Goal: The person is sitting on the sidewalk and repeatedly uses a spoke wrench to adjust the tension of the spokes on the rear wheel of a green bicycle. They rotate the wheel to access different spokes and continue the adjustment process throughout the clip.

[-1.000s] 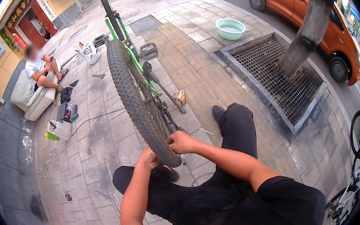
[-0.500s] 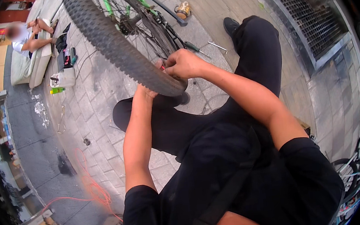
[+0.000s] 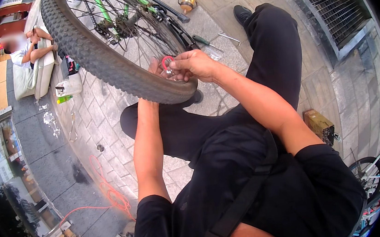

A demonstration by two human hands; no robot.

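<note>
A bicycle wheel with a knobby black tyre (image 3: 100,58) stands tilted before me, its spokes running to a dark hub. My right hand (image 3: 197,66) is closed, thumb and fingers pinching a red, U-shaped spoke wrench (image 3: 166,61) with a silvery end, held inside the rim near the spokes. My left hand (image 3: 153,66) reaches behind the tyre from below. Its fingers show blurred among the spokes beside the wrench, while the tyre covers the palm. Green tubes (image 3: 100,6) of the bicycle frame show beyond the spokes.
A screwdriver (image 3: 201,40) and a metal rod (image 3: 229,39) lie on the paving beyond my right hand, near a yellow-brown container (image 3: 188,1). Orange cable (image 3: 114,198) coils at left. Someone sits on a pale couch (image 3: 33,79). A metal grate (image 3: 326,9) lies at right.
My right hand has drawn slightly away from the rim, and the red spoke wrench now shows clearly. My left fingers have shifted up among the spokes. The wheel sits further left in view.
</note>
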